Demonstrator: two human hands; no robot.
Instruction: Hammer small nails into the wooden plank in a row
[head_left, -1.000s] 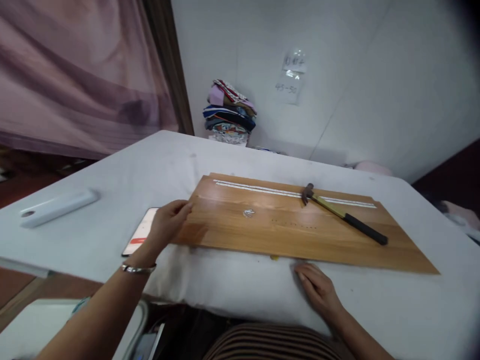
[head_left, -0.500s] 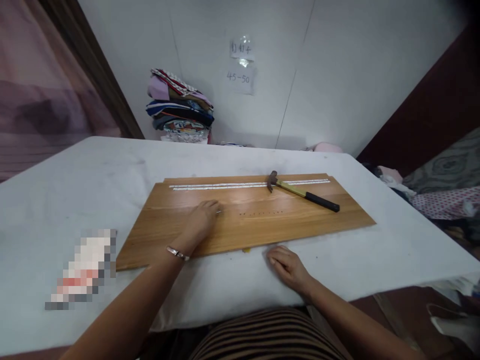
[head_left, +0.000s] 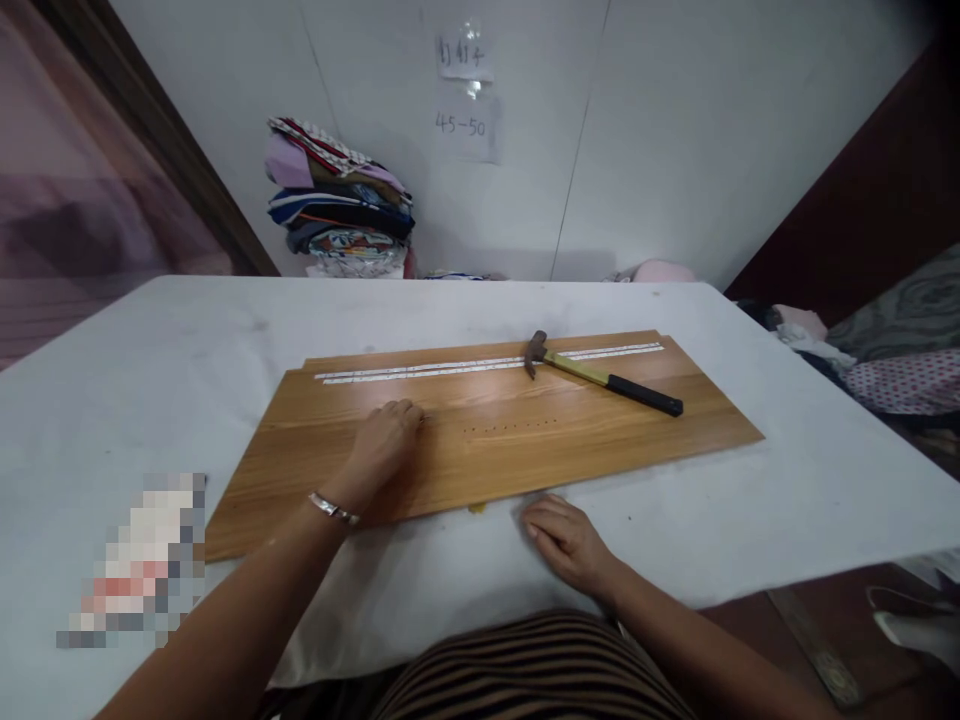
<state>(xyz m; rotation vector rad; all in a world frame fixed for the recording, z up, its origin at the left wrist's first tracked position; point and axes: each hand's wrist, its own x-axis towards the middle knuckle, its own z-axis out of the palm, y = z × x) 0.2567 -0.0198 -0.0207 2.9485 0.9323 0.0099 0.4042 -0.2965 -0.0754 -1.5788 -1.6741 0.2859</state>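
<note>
My left hand (head_left: 384, 440), wearing a silver bracelet (head_left: 333, 508), rests on the left half of a wooden board (head_left: 600, 440). Its fingers are curled together; a tiny thin thing shows at the fingertips, too small to name. To the right of these fingers runs a row of small dark dots (head_left: 514, 427), nails or holes, I cannot tell which. My right hand (head_left: 566, 540) lies loosely closed on the white cloth just before the board's near edge, with nothing visible in it. A claw hammer (head_left: 600, 375) with a black grip lies across the board's far right part.
Two white measuring strips (head_left: 405, 372) run along the board's far side. A pixelated flat object (head_left: 135, 560) lies to the left on the white-covered table (head_left: 750, 520). Folded clothes (head_left: 341, 200) are stacked behind the table, and paper notes (head_left: 465, 125) hang on the wall.
The view has shifted slightly. My left hand stays on the board left of the dots, its fingers still curled. The hammer and my right hand look unmoved.
</note>
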